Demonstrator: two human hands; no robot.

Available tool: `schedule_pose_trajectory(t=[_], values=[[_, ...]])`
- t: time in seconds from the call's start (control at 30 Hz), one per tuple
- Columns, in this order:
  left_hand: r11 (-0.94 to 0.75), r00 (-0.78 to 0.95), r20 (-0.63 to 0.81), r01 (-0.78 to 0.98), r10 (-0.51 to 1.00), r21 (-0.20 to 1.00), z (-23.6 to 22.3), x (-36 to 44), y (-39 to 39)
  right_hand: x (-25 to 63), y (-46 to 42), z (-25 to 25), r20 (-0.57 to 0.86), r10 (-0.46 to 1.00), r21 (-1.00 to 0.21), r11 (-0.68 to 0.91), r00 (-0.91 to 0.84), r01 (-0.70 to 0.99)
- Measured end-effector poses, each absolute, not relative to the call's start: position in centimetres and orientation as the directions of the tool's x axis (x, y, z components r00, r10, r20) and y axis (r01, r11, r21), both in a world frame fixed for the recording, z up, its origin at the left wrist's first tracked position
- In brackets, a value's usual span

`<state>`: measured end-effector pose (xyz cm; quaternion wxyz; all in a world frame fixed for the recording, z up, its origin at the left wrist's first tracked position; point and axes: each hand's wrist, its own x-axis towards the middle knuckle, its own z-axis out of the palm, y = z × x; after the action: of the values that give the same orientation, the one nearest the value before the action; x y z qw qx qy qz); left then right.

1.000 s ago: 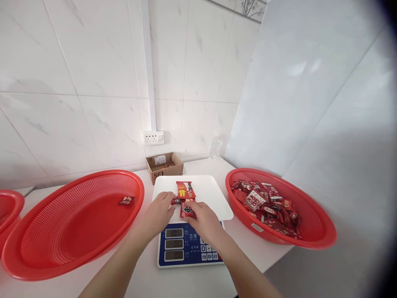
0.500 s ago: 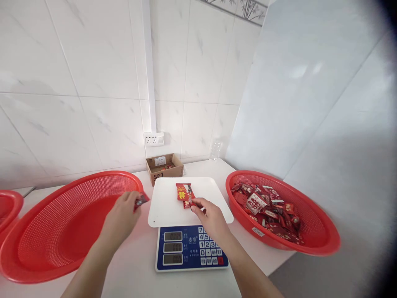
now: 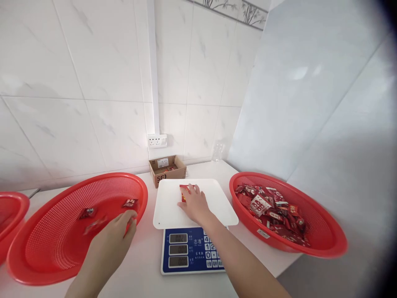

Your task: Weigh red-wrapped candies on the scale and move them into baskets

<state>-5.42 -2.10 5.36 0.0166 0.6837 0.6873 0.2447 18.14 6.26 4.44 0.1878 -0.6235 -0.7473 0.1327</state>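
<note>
My left hand (image 3: 116, 234) is over the right side of a red plastic basket (image 3: 26, 248), its thumb and fingers apart with nothing visible between them. Inside that basket lie a dark red wrapped packet (image 3: 88, 213), another small packet (image 3: 130, 203) near the far wall, and a blurred packet (image 3: 95, 224). My right hand (image 3: 195, 203) reaches over the white pan (image 3: 169, 213) of a digital scale (image 3: 192, 252). Its fingers are spread on top of a red packet (image 3: 183, 192), which they partly cover; whether anything else lies beneath is hidden.
On the right stands a second red basket (image 3: 328, 240) holding a heap of red wrapped packets (image 3: 276, 213). Behind the scale are a small cardboard box (image 3: 169, 174) and a clear plastic container (image 3: 217, 152) by the tiled wall. Another red basket (image 3: 18, 203) shows at the left edge.
My left hand has let go of its packet, and several packets now lie in the left basket. My right hand has opened and shifted onto the red packet on the pan.
</note>
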Motion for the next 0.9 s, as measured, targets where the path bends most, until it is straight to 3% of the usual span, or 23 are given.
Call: schedule_pose_trajectory(t=[0.2, 0.47, 0.57, 0.6, 0.67, 0.7, 0.8, 0.9], values=[[-0.174, 0.110, 0.162, 0.869, 0.981, 0.464, 6.8, -2.4, -1.4, 20.3, 6.1, 3.5, 0.148, 0.982, -0.510, 0.175, -0.114, 0.842], [-0.492, 0.556, 0.047, 0.690, 0.830, 0.531, 7.8, 0.4, -3.9, 17.1, 7.2, 6.2, 0.178, 0.974, -0.801, 0.224, -0.137, 0.554], [-0.532, 0.571, 0.089, 0.683, 0.816, 0.501, 7.5, 0.2, -4.1, 13.5, 7.4, 7.9, 0.170, 0.950, -0.904, 0.256, -0.262, 0.342], [-0.537, 0.559, 0.111, 0.695, 0.822, 0.478, 7.2, 0.0, -4.0, 12.3, 7.3, 8.6, 0.179, 0.924, -0.951, 0.250, -0.337, 0.181], [-0.552, 0.531, 0.177, 0.724, 0.829, 0.414, 6.6, -0.6, -3.4, 10.4, 6.7, 9.8, 0.222, 0.837, -0.973, 0.221, -0.500, -0.062], [-0.566, 0.520, 0.224, 0.735, 0.824, 0.373, 6.1, -0.9, -3.0, 9.7, 6.4, 10.2, 0.241, 0.796, -0.970, 0.219, -0.555, -0.108], [-0.605, 0.509, 0.354, 0.753, 0.785, 0.259, 4.6, -1.7, -1.7, 9.8, 5.8, 10.5, 0.259, 0.764, -0.957, 0.285, -0.591, -0.050], [-0.601, 0.491, 0.390, 0.763, 0.779, 0.238, 2.7, -2.4, -0.5, 13.8, 5.8, 9.7, 0.326, 0.836, -0.889, 0.430, -0.442, 0.157]])
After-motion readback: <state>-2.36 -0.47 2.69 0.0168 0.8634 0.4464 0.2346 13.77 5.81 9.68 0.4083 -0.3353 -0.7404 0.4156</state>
